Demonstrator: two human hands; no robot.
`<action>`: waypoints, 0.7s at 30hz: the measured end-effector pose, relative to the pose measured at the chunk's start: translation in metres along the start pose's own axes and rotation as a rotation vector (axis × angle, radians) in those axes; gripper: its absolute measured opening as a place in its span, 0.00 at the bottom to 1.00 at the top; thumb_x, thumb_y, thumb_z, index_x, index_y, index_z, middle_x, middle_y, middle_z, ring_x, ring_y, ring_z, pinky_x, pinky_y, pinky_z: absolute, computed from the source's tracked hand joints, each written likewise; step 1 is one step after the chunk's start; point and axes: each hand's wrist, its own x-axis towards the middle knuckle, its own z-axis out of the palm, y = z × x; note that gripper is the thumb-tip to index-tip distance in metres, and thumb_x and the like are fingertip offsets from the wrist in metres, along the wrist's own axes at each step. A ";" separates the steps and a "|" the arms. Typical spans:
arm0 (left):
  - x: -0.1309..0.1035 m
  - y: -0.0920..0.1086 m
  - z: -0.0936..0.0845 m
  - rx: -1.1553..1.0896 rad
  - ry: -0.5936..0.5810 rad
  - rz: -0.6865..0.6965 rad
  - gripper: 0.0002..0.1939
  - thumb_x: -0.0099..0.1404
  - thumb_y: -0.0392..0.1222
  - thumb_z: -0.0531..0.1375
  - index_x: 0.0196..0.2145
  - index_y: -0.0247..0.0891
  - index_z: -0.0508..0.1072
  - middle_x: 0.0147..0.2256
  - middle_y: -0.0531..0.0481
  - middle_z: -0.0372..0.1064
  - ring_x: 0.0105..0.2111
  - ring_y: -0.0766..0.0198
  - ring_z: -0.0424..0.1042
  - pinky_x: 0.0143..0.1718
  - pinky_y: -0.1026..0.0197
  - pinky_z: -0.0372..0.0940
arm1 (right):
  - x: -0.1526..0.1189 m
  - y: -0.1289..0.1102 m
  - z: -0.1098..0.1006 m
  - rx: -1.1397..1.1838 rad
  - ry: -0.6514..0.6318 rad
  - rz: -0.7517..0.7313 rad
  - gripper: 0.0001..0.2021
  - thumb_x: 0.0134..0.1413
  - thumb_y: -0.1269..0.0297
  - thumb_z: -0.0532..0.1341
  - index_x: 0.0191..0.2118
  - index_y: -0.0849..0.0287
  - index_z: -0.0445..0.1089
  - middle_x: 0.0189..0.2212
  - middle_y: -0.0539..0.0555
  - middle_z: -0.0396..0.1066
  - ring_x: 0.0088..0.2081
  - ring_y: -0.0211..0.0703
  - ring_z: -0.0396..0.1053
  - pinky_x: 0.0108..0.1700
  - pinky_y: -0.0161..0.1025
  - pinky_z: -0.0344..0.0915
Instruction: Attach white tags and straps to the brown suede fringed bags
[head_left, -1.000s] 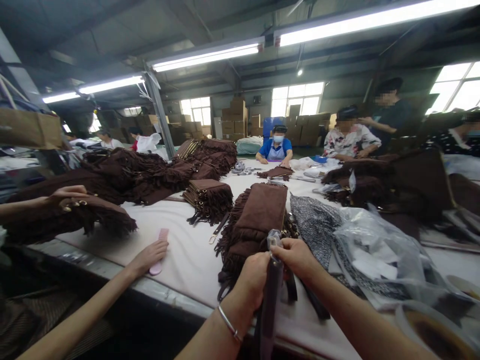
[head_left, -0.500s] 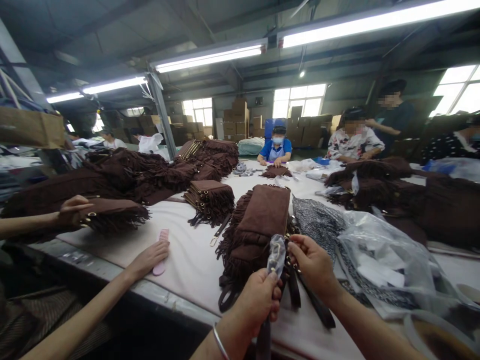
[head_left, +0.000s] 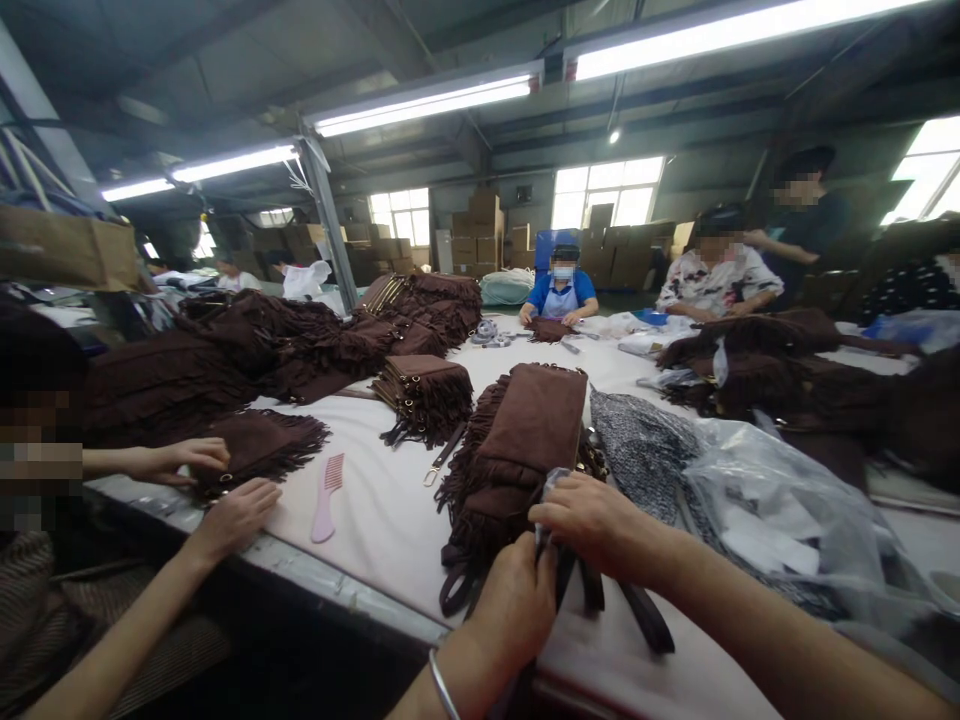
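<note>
My left hand (head_left: 517, 590), a metal bangle at its wrist, is closed round a dark strap near the table's front edge. Clear plastic wrap (head_left: 555, 480) covers the strap's upper end; the metal clasp inside is now hidden by fingers. My right hand (head_left: 600, 520) is closed over that wrapped end, just above the left. Right behind both hands lies a pile of brown fringed bags (head_left: 534, 420), with loose dark straps (head_left: 646, 618) hanging off its near side.
At left a co-worker's hands (head_left: 232, 515) rest by another fringed bag (head_left: 259, 445). A pink comb (head_left: 328, 500) lies on the table. Further bags (head_left: 429, 390) are stacked behind. A clear plastic bag (head_left: 780, 510) and speckled grey fabric (head_left: 645, 440) lie to the right.
My right hand has moved left from the pile's hardware onto the plastic-wrapped end. The co-worker at left has let go of the comb and lowered the fringed bag to the table.
</note>
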 end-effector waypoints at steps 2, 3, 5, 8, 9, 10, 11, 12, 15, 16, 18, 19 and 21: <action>0.000 -0.001 0.001 0.009 -0.010 -0.004 0.13 0.65 0.49 0.59 0.27 0.40 0.72 0.22 0.50 0.63 0.24 0.63 0.59 0.27 0.61 0.50 | 0.005 0.001 -0.003 0.008 -0.056 -0.019 0.11 0.53 0.73 0.60 0.41 0.53 0.75 0.32 0.53 0.72 0.34 0.42 0.66 0.37 0.38 0.56; 0.001 -0.001 0.001 0.019 -0.018 0.001 0.14 0.65 0.50 0.58 0.27 0.39 0.72 0.22 0.50 0.63 0.23 0.63 0.59 0.26 0.61 0.50 | 0.007 0.002 -0.004 0.009 -0.081 -0.033 0.10 0.52 0.74 0.60 0.38 0.53 0.75 0.31 0.52 0.72 0.33 0.42 0.66 0.35 0.37 0.56; 0.002 -0.001 0.003 0.025 -0.052 -0.043 0.16 0.66 0.52 0.56 0.27 0.39 0.70 0.20 0.52 0.62 0.20 0.65 0.59 0.23 0.62 0.50 | 0.010 0.003 -0.003 0.005 -0.117 -0.056 0.08 0.50 0.74 0.60 0.30 0.55 0.74 0.29 0.52 0.70 0.31 0.41 0.65 0.33 0.37 0.55; 0.003 -0.001 0.005 -0.067 -0.119 -0.259 0.16 0.65 0.55 0.55 0.29 0.39 0.67 0.18 0.56 0.60 0.15 0.68 0.57 0.18 0.64 0.51 | 0.009 0.003 0.001 -0.016 -0.145 -0.087 0.09 0.50 0.76 0.58 0.28 0.57 0.73 0.28 0.51 0.70 0.31 0.41 0.65 0.32 0.37 0.56; 0.003 -0.001 0.005 -0.119 -0.143 -0.321 0.16 0.64 0.56 0.56 0.30 0.39 0.66 0.19 0.56 0.61 0.14 0.69 0.56 0.17 0.65 0.51 | 0.008 0.003 0.003 -0.021 -0.145 -0.094 0.09 0.50 0.77 0.58 0.29 0.57 0.72 0.29 0.51 0.70 0.31 0.41 0.65 0.33 0.37 0.57; 0.004 0.001 0.003 -0.179 -0.164 -0.365 0.16 0.63 0.55 0.57 0.31 0.38 0.66 0.20 0.56 0.62 0.14 0.71 0.56 0.16 0.66 0.51 | 0.006 0.002 0.004 -0.021 -0.138 -0.095 0.08 0.50 0.76 0.58 0.29 0.57 0.72 0.29 0.52 0.70 0.31 0.41 0.65 0.34 0.37 0.58; 0.004 0.002 0.001 -0.245 -0.189 -0.396 0.16 0.61 0.54 0.58 0.32 0.37 0.67 0.22 0.56 0.63 0.14 0.72 0.55 0.16 0.67 0.50 | 0.004 0.002 0.006 -0.015 -0.120 -0.090 0.08 0.51 0.76 0.58 0.30 0.57 0.72 0.30 0.52 0.71 0.32 0.42 0.65 0.35 0.37 0.59; 0.005 0.004 -0.001 -0.320 -0.217 -0.425 0.15 0.60 0.53 0.60 0.34 0.36 0.67 0.23 0.56 0.62 0.15 0.74 0.53 0.16 0.68 0.49 | 0.001 0.002 0.007 -0.004 -0.094 -0.082 0.08 0.52 0.76 0.58 0.31 0.58 0.72 0.31 0.53 0.71 0.32 0.42 0.65 0.35 0.38 0.59; 0.007 0.011 -0.009 -0.592 -0.320 -0.570 0.17 0.58 0.52 0.60 0.37 0.34 0.68 0.24 0.58 0.58 0.16 0.77 0.47 0.15 0.71 0.42 | -0.007 0.001 0.012 0.034 0.001 -0.057 0.09 0.57 0.75 0.55 0.34 0.58 0.72 0.33 0.54 0.71 0.34 0.42 0.65 0.37 0.38 0.62; 0.007 0.013 -0.010 -0.655 -0.345 -0.614 0.19 0.59 0.54 0.60 0.37 0.34 0.68 0.24 0.59 0.56 0.16 0.78 0.46 0.15 0.71 0.40 | -0.009 0.002 0.015 0.041 0.034 -0.058 0.10 0.58 0.75 0.54 0.34 0.58 0.71 0.33 0.55 0.71 0.34 0.42 0.65 0.38 0.38 0.63; 0.007 0.015 -0.009 -0.681 -0.354 -0.639 0.20 0.60 0.57 0.58 0.36 0.34 0.68 0.23 0.60 0.53 0.16 0.78 0.43 0.15 0.71 0.39 | -0.013 0.001 0.021 0.044 0.101 -0.064 0.10 0.60 0.75 0.53 0.36 0.59 0.71 0.34 0.56 0.72 0.34 0.43 0.66 0.40 0.39 0.64; 0.007 0.015 -0.007 -0.646 -0.343 -0.613 0.21 0.61 0.58 0.58 0.35 0.35 0.67 0.22 0.61 0.52 0.16 0.77 0.43 0.15 0.70 0.39 | -0.015 0.000 0.025 0.039 0.135 -0.062 0.11 0.61 0.75 0.52 0.37 0.59 0.71 0.35 0.57 0.72 0.35 0.43 0.67 0.40 0.39 0.65; 0.006 0.012 0.000 -0.533 -0.287 -0.520 0.21 0.60 0.61 0.58 0.33 0.37 0.65 0.21 0.62 0.51 0.15 0.77 0.42 0.15 0.70 0.39 | -0.019 -0.004 0.031 0.020 0.198 -0.051 0.11 0.62 0.74 0.52 0.40 0.60 0.72 0.37 0.59 0.73 0.37 0.44 0.68 0.42 0.40 0.67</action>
